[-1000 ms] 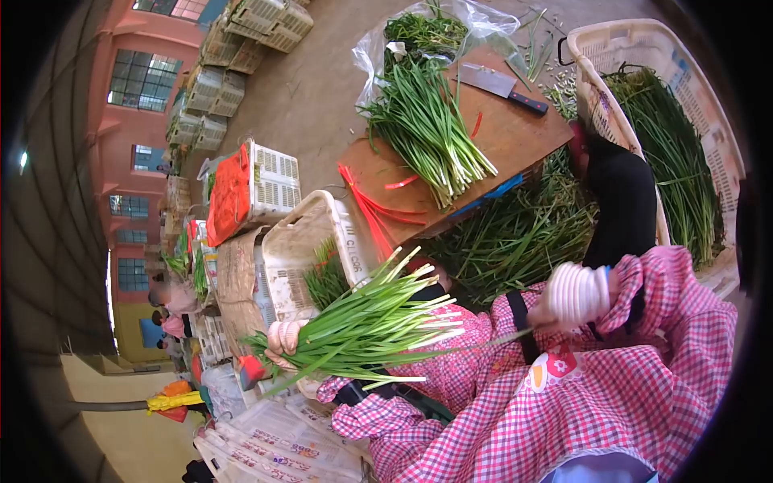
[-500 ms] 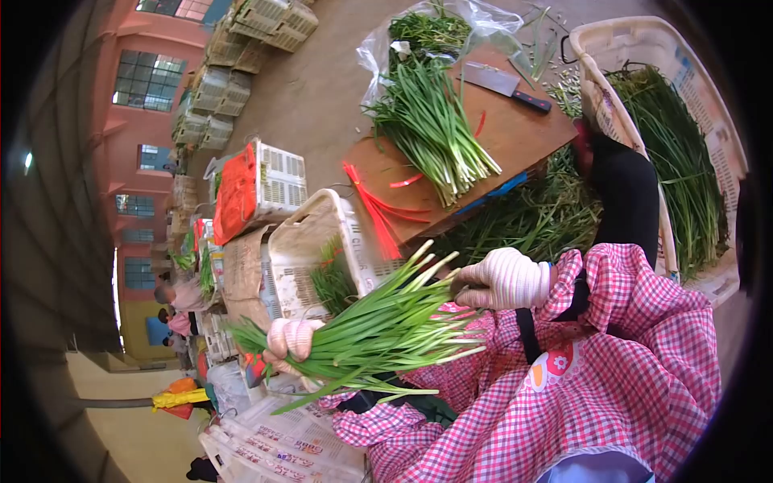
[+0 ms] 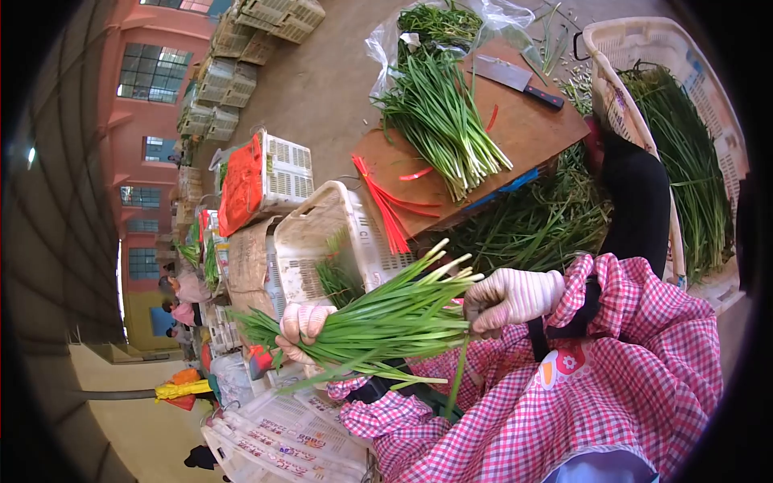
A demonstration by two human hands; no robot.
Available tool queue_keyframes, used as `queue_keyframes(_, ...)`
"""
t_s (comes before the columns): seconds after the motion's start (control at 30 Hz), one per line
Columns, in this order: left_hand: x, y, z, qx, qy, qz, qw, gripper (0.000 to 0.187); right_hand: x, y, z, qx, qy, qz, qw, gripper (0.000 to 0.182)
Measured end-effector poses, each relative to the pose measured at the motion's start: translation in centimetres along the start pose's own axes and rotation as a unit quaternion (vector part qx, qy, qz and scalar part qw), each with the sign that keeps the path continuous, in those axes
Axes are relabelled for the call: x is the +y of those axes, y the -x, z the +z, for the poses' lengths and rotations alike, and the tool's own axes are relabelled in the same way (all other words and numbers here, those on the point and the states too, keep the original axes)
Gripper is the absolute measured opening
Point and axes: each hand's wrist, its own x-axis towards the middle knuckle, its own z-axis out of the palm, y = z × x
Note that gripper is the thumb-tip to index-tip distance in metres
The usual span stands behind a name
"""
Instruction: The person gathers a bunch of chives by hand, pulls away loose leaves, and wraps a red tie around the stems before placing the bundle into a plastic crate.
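Observation:
My gloved left hand (image 3: pixel 302 330) is wrapped round a bunch of long green stalks (image 3: pixel 386 314), near its leafy end. The pale cut ends point right, towards my gloved right hand (image 3: pixel 511 302), whose fingers are pinched together beside them. A single green stalk (image 3: pixel 457 378) hangs down from those fingertips. Above, a pile of the same stalks (image 3: pixel 443 121) lies on a brown board (image 3: pixel 523 121), with a knife (image 3: pixel 515 80) near it. Red strips (image 3: pixel 390 209) lie over the board's left edge.
A large crate (image 3: pixel 636 121) of greens stands at the right. Loose greens (image 3: pixel 547 217) lie below the board. At the left are an open crate (image 3: pixel 294 241), a crate with a red cover (image 3: pixel 241 185) and stacked crates (image 3: pixel 225 80). People (image 3: pixel 189 287) are further off.
My right hand has moved slightly down and right, and a single stalk now hangs at its fingertips. My left hand still holds the bunch, slightly further right. The whole view has shifted a little.

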Motion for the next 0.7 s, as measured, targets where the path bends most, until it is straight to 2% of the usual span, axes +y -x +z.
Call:
queue_keyframes(0.07, -0.7, -0.4, 0.5, -0.005, 0.045, 0.008, 0.999, 0.027, -0.2, 0.8, -0.2, -0.031, 0.028, 0.015, 0.999, 0.014)
queue_keyframes(0.1, -0.1, -0.3, 0.6, -0.008, 0.005, -0.039, 0.999, 0.026, -0.4, 1.2, -0.5, -0.050, 0.063, 0.006, 0.997, 0.016)
queue_keyframes(0.27, 1.2, 0.3, -0.7, -0.010, 0.019, -0.039, 0.999, 0.025, 0.0, 3.7, -1.8, -0.074, 0.121, 0.002, 0.990, 0.020)
queue_keyframes(0.33, 1.6, 0.3, -0.9, -0.005, 0.015, -0.039, 0.999, 0.024, -0.8, 5.1, -2.4, -0.069, 0.180, 0.059, 0.980, 0.018)
queue_keyframes(0.4, 2.3, 0.3, -1.4, -0.005, 0.010, -0.045, 0.999, 0.025, -0.5, 6.2, -3.5, -0.067, 0.260, 0.074, 0.960, 0.022)
queue_keyframes(0.43, 2.9, 0.5, -1.9, -0.006, 0.014, -0.042, 0.999, 0.025, -0.1, 6.6, -3.9, -0.076, 0.411, 0.118, 0.901, 0.024)
queue_keyframes(0.47, 3.2, 0.7, -2.4, -0.007, 0.018, -0.038, 0.999, 0.026, 0.6, 7.0, -4.3, -0.083, 0.549, 0.158, 0.816, 0.025)
queue_keyframes(0.53, 2.7, 0.7, -1.2, 0.026, -0.003, -0.027, 0.999, 0.028, 1.3, 7.4, -4.6, -0.062, 0.665, 0.217, 0.712, 0.026)
queue_keyframes(0.6, 2.3, 0.6, -0.8, 0.015, 0.014, -0.022, 1.000, 0.029, 1.4, 7.4, -4.4, -0.029, 0.658, 0.205, 0.724, 0.024)
queue_keyframes(0.67, 2.3, 0.7, -0.5, 0.032, -0.008, -0.014, 0.999, 0.029, 0.7, 6.3, -3.4, 0.084, 0.586, 0.059, 0.804, 0.026)
queue_keyframes(0.7, 2.4, 0.5, -0.3, 0.005, -0.002, -0.045, 0.999, 0.029, 0.7, 5.5, -3.1, 0.107, 0.566, -0.006, 0.817, 0.025)
